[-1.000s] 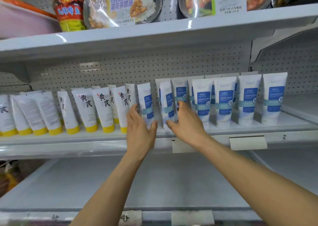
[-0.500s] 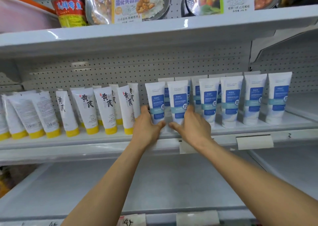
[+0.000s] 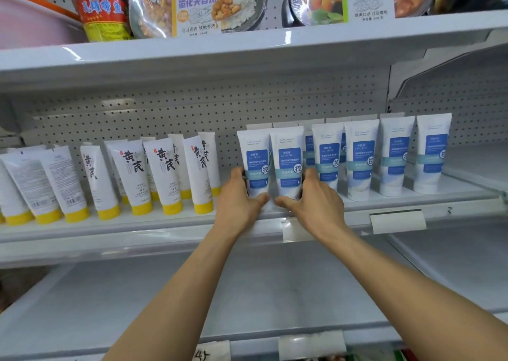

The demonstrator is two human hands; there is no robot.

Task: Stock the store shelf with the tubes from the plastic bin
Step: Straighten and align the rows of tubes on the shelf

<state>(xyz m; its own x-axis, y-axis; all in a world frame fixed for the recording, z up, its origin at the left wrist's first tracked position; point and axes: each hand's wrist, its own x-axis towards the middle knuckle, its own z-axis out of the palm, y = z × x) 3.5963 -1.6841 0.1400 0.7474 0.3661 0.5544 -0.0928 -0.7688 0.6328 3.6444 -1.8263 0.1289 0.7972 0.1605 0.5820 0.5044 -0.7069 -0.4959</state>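
Two blue-labelled tubes stand cap-down, side by side, at the front lip of the middle shelf [image 3: 123, 224], and the hands bracket them. The left hand [image 3: 238, 199] grips the left blue tube [image 3: 254, 165], its fingers [image 3: 237, 172] curled round the tube's outer side and the thumb laid across the base. The right hand [image 3: 316, 204] grips the right blue tube [image 3: 287, 162] the same way from the other side. The step in hand looks like squaring this pair into the front row. To do it well, press low, near the caps: the tubes are tall on a small foot, and a push higher up would likely tip them. Slide both together rather than lift, labels facing out, until they line up with the row of blue tubes [image 3: 360, 157] just to the right and close up on their neighbour. Mind the yellow-capped tubes [image 3: 165, 173] on the left, since several of them lean and a stray knuckle could start them toppling. Release one hand at a time, checking that each tube stands upright on its own.
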